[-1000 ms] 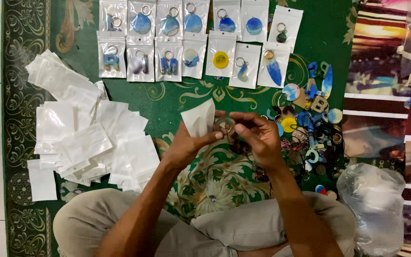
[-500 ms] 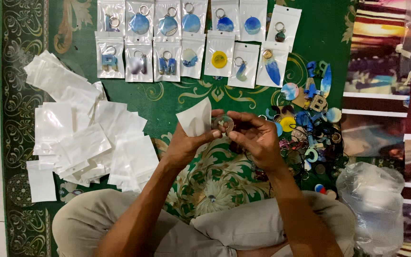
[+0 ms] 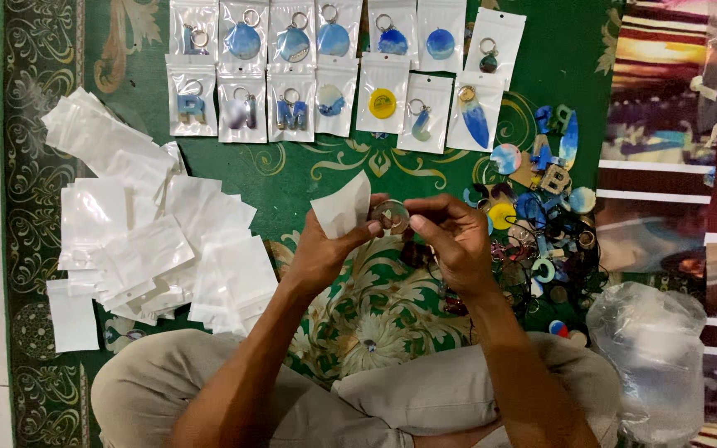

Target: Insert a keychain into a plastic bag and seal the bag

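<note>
Over the green carpet centre, the left hand pinched a white pouch while the right hand closed fingertips on a round keychain; a slack pinch risked dropping it among the loose keychains.

Bare green patterned carpet forms an open strip between far rows of filled clear plastic pouches and the hands. Left blocked by heap of empty white pouches. Right blocked by pile of loose coloured resin keychains; crumpled clear plastic bag near right.
</note>
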